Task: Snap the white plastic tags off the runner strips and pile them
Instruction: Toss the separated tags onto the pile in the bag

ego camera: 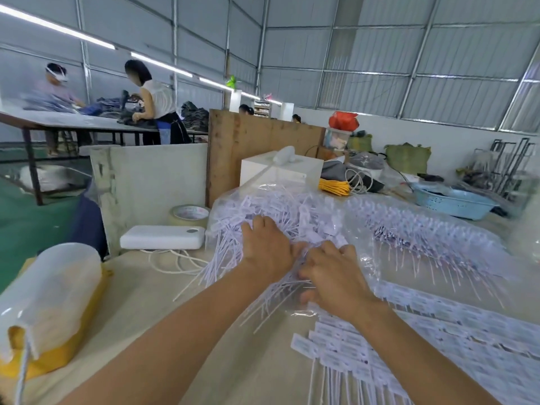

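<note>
Head view, looking down over two bare forearms that reach onto a cloth-covered tabletop [163, 311]. Left hand [267, 248] lies palm down, fingers spread wide, pressing on a loose heap of white tags [280, 209] with thin tails that fan toward the viewer. Right hand [333, 274] sits just beside it, fingers curled into the same heap; it seems to pinch a few tags, but blur hides exactly what it holds. Clear plastic wrap [359, 229] bulges around and behind the heap.

To the right, inside the plastic, a long row of tags on their strip [423, 232] stands untouched. Nearer the viewer, flat rows of joined tags [365, 355] lie on the tabletop by the right forearm.

On the left sit a white power bank [162, 237] with a cable, a roll of tape [190, 216], and a translucent jug [49, 290] on its side. Other people work at a far table.

The step in hand appears to be gathering loose tags into the pile. Next, a hand likely needs to take a fresh strip, grip it firmly, and twist the tags free.
</note>
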